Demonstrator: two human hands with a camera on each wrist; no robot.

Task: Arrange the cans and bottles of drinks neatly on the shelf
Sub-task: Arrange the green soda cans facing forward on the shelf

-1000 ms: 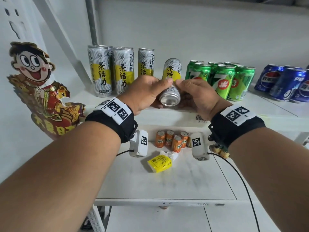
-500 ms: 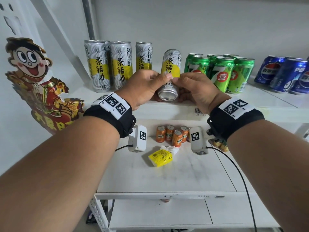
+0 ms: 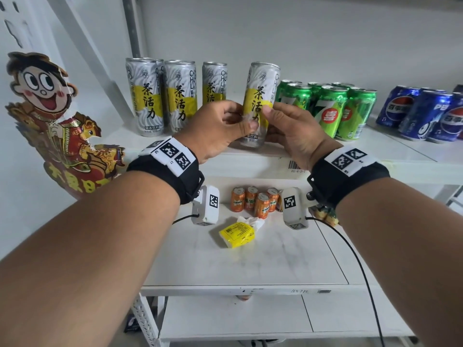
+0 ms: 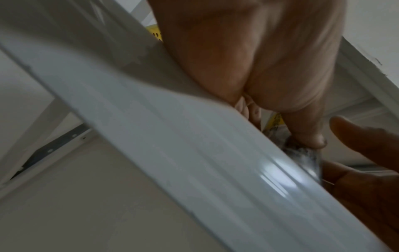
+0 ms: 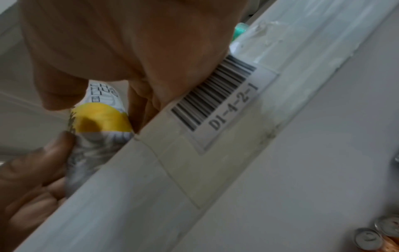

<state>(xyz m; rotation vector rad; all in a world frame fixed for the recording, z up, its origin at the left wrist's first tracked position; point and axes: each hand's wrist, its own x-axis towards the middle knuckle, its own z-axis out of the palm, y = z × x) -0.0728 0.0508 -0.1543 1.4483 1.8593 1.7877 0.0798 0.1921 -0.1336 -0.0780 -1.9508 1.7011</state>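
Note:
A tall silver-and-yellow tea can [image 3: 260, 101] stands almost upright near the front of the upper shelf [image 3: 413, 156], leaning slightly. My left hand [image 3: 225, 126] grips its left side and my right hand [image 3: 285, 126] grips its right side, thumbs on the label. Three matching tea cans [image 3: 175, 96] stand in a row to its left. Green 7-Up cans [image 3: 333, 108] stand just to its right, blue Pepsi cans [image 3: 423, 113] further right. In the right wrist view the held can [image 5: 101, 126] shows between both hands above the shelf edge. Its base [image 4: 306, 156] shows in the left wrist view.
Several small orange cans [image 3: 255, 201] and a yellow packet [image 3: 236, 234] sit on the lower shelf [image 3: 250, 269]. A cartoon figure cutout [image 3: 50, 121] hangs on the left wall. A slanted shelf brace [image 3: 82, 51] rises behind the tea cans. A barcode label [image 5: 215, 92] marks the shelf edge.
The held tea can has swung from lying tilted, base toward me, to nearly upright on the shelf. Both hands shifted up its sides with it.

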